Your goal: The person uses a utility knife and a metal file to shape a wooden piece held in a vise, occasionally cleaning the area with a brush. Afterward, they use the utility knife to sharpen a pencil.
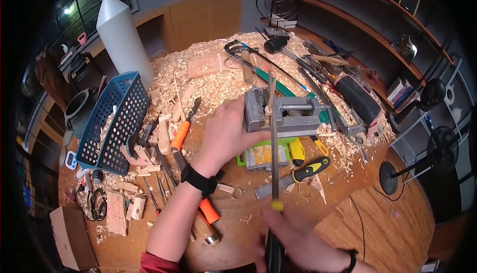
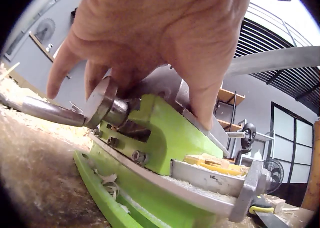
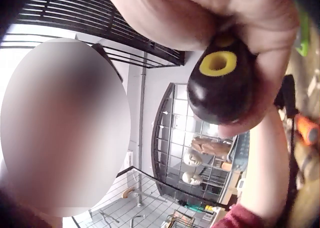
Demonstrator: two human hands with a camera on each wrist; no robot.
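Observation:
My left hand (image 1: pixel 226 131) grips the left end of a grey metal vise (image 1: pixel 254 116), fingers over its far side and thumb along the near side. A slim piece of wood (image 1: pixel 269 109) stands up between the vise's jaws. Below is a lime-green vise body (image 2: pixel 160 133) with a metal screw handle (image 2: pixel 50 112), seen in the left wrist view. My right hand (image 1: pixel 303 240) holds a file (image 1: pixel 275 173) by its black handle (image 3: pixel 220 95) with a yellow ring at the end. The file's long blade points away from me and overlaps the wood in the head view.
Wood shavings (image 1: pixel 208 86) heap across the back of the table. A blue perforated basket (image 1: pixel 114 124) stands left, near orange-handled tools (image 1: pixel 180 135). Right of the vise lie a yellow-and-black-handled tool (image 1: pixel 310 169) and a hacksaw (image 1: pixel 278 85). A black fan (image 1: pixel 439 151) stands further right.

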